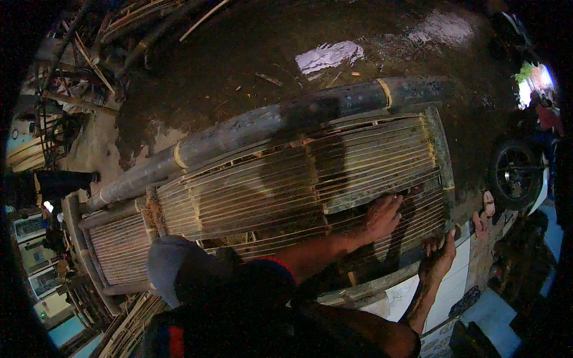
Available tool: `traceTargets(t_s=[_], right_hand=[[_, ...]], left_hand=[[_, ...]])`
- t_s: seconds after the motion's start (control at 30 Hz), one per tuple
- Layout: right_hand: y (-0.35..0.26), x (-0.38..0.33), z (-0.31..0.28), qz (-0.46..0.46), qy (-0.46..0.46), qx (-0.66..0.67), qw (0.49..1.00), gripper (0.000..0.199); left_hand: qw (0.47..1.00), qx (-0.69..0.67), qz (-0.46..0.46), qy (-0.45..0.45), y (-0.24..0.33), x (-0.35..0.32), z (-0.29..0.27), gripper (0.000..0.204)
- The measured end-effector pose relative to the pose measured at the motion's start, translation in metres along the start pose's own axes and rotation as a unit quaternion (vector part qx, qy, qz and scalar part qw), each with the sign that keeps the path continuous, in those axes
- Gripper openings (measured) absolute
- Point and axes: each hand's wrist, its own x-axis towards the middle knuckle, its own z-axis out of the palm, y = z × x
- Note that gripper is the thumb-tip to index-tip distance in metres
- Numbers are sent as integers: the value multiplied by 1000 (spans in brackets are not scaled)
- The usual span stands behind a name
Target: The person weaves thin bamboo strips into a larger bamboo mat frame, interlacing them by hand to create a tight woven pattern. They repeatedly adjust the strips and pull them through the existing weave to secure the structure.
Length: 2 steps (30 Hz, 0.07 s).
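Observation:
A long frame of thin bamboo slats (239, 206) lies across the middle, bound crosswise with yellowish lashings. My left hand (383, 216) reaches over its right part, fingers bent down and close together beside a wider, paler bamboo strip (355, 200). What those fingers pinch is too dark to make out. My right hand (439, 255) is at the near right corner, its fingers curled by the end of the near bamboo rail (382, 279). Whatever it grips is hidden. Between the slats near my left forearm there is a dark gap.
Thick grey bamboo poles (239, 128) run along the far side. Pale sheets (329, 56) lie on the dark ground beyond. A motorbike wheel (514, 173) stands at right, near pinkish sandals (482, 218). Bamboo pieces (137, 316) lie lower left, beside a grey rounded shape (173, 268).

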Motion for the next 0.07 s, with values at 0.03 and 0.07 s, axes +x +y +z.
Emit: traceTargets(t_s=[0.03,0.07], right_hand=[[1,-1,-3,-4,-20,-29,999,45],[2,0,0,-2,-31,-31,999,45]], left_hand=[[999,8,48,10,9,-5,-14,49],[991,20,98,-86,13,-3,-29,53]])
